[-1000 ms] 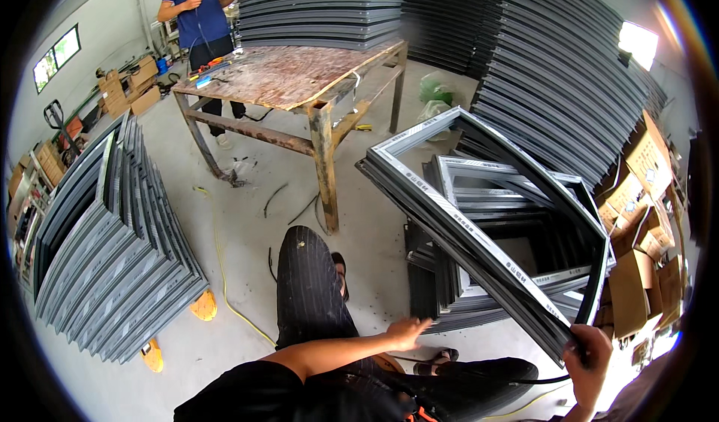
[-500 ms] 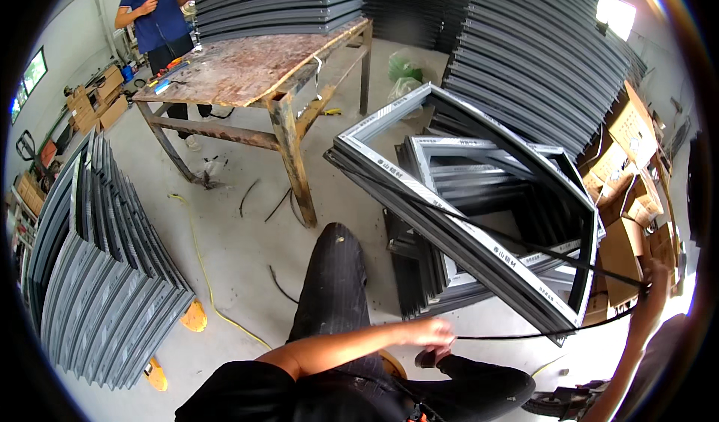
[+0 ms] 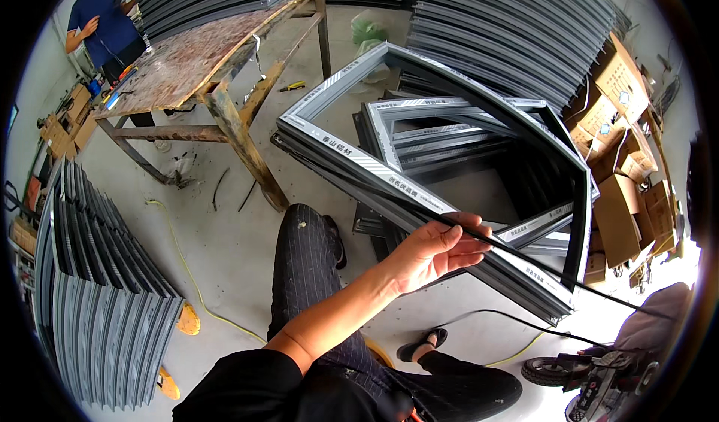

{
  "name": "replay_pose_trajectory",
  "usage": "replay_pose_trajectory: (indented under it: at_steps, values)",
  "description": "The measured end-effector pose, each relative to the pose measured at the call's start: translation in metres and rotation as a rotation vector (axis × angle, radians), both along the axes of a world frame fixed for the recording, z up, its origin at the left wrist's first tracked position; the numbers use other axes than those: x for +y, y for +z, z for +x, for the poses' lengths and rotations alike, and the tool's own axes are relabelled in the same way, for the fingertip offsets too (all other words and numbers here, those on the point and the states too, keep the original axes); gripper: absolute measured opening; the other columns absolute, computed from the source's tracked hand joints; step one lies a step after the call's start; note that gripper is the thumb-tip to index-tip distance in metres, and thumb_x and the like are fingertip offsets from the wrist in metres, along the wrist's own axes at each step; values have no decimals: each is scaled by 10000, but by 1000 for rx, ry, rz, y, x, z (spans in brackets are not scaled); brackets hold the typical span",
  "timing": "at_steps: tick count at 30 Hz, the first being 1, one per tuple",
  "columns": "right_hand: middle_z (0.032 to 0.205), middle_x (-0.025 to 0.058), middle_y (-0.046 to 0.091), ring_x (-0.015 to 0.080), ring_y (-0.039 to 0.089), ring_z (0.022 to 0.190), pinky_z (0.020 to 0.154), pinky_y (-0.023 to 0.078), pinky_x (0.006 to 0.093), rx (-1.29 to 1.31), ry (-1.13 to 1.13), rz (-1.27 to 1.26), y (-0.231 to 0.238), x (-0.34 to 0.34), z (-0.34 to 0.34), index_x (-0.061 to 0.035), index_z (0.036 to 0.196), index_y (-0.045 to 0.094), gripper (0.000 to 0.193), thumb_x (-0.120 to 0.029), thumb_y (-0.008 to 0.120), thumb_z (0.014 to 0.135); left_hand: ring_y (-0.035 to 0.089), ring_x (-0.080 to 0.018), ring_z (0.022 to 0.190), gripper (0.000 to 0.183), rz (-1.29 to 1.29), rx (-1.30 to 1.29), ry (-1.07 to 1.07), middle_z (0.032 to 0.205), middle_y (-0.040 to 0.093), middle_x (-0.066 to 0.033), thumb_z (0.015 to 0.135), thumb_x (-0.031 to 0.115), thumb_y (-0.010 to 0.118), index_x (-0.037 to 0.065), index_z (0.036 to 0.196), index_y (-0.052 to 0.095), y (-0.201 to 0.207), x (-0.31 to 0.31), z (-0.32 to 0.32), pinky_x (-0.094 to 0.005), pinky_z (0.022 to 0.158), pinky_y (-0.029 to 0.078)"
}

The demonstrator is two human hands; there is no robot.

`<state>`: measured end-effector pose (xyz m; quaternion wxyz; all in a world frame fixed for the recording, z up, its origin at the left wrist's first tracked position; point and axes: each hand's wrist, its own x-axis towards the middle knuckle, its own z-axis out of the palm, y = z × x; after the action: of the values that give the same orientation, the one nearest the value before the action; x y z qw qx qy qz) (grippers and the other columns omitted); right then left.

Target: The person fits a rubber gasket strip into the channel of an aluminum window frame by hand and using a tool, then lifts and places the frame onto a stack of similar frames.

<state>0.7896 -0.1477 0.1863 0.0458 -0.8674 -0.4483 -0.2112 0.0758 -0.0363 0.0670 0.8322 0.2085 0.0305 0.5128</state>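
Observation:
My left hand (image 3: pixel 438 253) pinches a long black rubber strip (image 3: pixel 535 263) between thumb and fingers, palm turned up, over the near side of a dark grey metal frame (image 3: pixel 408 190). Left of the hand, the strip runs along that frame's near bar. Past my fingers it stretches off toward the right rim. A loose length of black strip (image 3: pixel 494 312) curves below the frame, above the floor. The frame lies tilted across a smaller frame (image 3: pixel 378 134) and others stacked beneath it. My right hand is out of the picture.
A worn workbench (image 3: pixel 180 66) with frames on it stands at far left, a person in a blue shirt (image 3: pixel 101 21) behind it. More frames are stacked at left (image 3: pixel 112 325) and far right (image 3: pixel 502 40). Cardboard boxes (image 3: pixel 622 220) and a small wheeled vehicle (image 3: pixel 558 369) are at right.
My left hand has moved up and forward from beside my leg to the frame's near bar, gripping the strip there. My right hand, at the right with the strip before, has left the view.

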Motion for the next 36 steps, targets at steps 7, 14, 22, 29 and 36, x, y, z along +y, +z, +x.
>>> replay_pose_trajectory:
  at_steps: [7, 14, 22, 29, 36]
  values:
    - [1228, 171, 546, 304, 528, 1146, 970, 448, 391, 284, 841, -37, -45, 64, -267, -44, 1306, 465, 608, 31, 642, 729, 656, -158, 834, 323, -172, 500, 217, 981, 644, -83, 910, 326, 618, 21, 1016, 608, -55, -8, 32, -264, 739, 556]
    - [1084, 209, 589, 378, 594, 938, 791, 492, 426, 821, 1176, -72, -135, 71, -528, -33, 1313, 479, 653, -47, 733, 712, 629, -134, 701, 430, -190, 674, 262, 799, 634, -73, 867, 414, 661, 0, 953, 584, -55, -15, 30, -268, 650, 535]
    - [907, 132, 582, 333, 610, 768, 634, 489, 409, 508, 1165, 164, -127, 78, -498, -64, 1052, 610, 303, 41, 643, 770, 632, -127, 630, 448, -156, 1084, 552, 757, 663, -90, 925, 436, 562, -5, 909, 639, -61, -7, -128, -238, 551, 508]
    - [764, 129, 558, 332, 554, 706, 629, 438, 397, 671, 1227, -276, -109, 92, -484, -41, 834, 639, 152, 19, 647, 695, 636, -154, 771, 364, -577, 1081, 1003, 890, 639, -66, 921, 376, 593, 35, 1041, 551, -111, 50, -301, -286, 677, 550]
    - [972, 118, 628, 253, 620, 866, 736, 499, 386, 1859, 565, -620, -113, 81, -445, -70, 972, 614, 329, -147, 725, 672, 627, -212, 812, 347, -538, 779, 753, 924, 599, -96, 854, 249, 705, -2, 1022, 535, -122, 85, -310, -332, 693, 561]
